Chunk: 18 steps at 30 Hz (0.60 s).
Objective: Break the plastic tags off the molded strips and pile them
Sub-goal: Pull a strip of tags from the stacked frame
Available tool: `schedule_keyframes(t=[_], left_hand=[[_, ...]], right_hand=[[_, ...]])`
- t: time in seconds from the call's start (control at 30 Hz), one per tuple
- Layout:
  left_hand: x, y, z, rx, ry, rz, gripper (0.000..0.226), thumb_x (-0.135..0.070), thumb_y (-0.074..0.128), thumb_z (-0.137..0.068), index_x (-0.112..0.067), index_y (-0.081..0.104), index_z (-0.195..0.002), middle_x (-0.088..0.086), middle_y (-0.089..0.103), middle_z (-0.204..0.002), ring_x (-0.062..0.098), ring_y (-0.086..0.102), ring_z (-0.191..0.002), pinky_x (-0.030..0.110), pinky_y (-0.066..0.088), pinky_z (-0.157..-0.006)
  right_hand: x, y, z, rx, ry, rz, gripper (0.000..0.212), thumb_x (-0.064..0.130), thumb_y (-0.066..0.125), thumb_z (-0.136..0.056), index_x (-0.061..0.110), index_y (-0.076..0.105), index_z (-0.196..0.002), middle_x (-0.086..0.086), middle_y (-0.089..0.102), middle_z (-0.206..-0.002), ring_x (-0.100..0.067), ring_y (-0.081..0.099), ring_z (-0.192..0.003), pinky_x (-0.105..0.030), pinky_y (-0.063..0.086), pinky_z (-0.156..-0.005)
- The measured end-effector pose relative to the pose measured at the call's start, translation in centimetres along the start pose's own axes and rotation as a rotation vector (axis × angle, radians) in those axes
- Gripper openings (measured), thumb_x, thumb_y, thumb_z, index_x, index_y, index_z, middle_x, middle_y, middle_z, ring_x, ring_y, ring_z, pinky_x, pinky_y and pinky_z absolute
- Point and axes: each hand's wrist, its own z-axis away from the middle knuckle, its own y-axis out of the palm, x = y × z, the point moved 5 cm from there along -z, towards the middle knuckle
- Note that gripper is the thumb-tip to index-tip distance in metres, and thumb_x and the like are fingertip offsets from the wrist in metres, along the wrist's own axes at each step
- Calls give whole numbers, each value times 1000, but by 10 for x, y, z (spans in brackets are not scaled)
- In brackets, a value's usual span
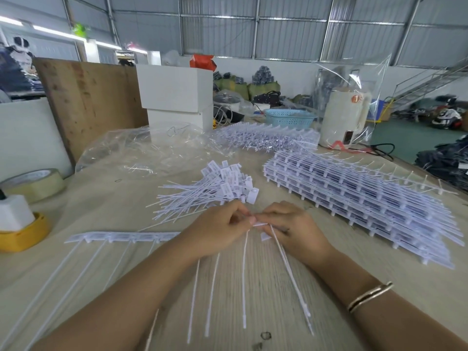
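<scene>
Head view. Both hands meet near the middle of the table (106, 198), towards its near edge. The left hand (215, 229) has its fingers curled and pinches the head end of a molded strip (121, 236) of white plastic tags. The right hand (291, 229), a bangle (369, 296) on its wrist, is curled likewise and pinches one tag (291, 264) at the same spot, fingertips of the two hands touching. The strip's rail runs from under the left hand out towards the left edge, and its long thin tails trail back to the near edge on both sides of the left forearm.

The pile of loose tags (212, 188) lies just beyond the hands, heads to the right and tails fanned to the left. A tall stack of unbroken strips (354, 198) lies along the right side of the table, just beside the right hand. A second heap of strips (268, 136) sits near the far edge.

Crumpled clear plastic sheeting (141, 150) covers the far left part of the table. A roll of tape (35, 183) and a yellow dispenser (22, 234) stand at the left edge. A blue basket (288, 119) and white boxes (177, 95) stand at the far edge.
</scene>
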Motion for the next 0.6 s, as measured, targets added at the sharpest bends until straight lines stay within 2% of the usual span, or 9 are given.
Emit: schedule_keyframes(t=[0.13,0.23,0.37,0.5,0.57,0.6], left_hand=[[14,-2,-1,47,3,-14,24,-39,52,-93,-19,63,-86,-8,56,-76,-2,46,-62,15,35,-60],[17,0,0,82,31,80,20,-38,55,-91,-22,64,-84,-11,62,-78,-4,49,-65,13,37,-63],[18,-1,-1,99,51,87,12,-36,60,-89,-28,63,-81,-19,60,-74,0,52,-71,21,41,-71],[16,-2,-1,109,61,89,10,-34,61,-89,-26,62,-84,-13,58,-79,2,51,-73,23,40,-73],[13,-2,0,104,75,83,9,-33,62,-89,-28,60,-81,-11,56,-79,2,49,-72,22,39,-71],[11,-1,0,96,89,70,11,-32,62,-89,-31,58,-79,-12,54,-76,-1,47,-69,22,37,-68]], right_hand=[[-5,-2,4,-25,27,34,25,10,67,-75,7,74,-99,-5,69,-77,-23,62,-65,-30,50,-61],[-10,3,5,35,78,-36,21,15,67,-79,10,74,-99,-4,67,-75,-21,60,-67,-26,45,-65],[-18,9,5,137,150,-121,21,22,60,-86,15,74,-100,-3,68,-77,-20,57,-72,-28,42,-70],[-19,12,5,146,194,-246,16,10,63,-87,14,74,-98,7,64,-73,-5,52,-72,-17,36,-74],[-21,13,5,140,249,-331,14,9,64,-86,17,76,-88,9,60,-68,-4,51,-68,-17,37,-74],[-23,12,4,127,289,-383,21,11,64,-86,25,75,-77,10,59,-64,-4,51,-64,-19,38,-72]])
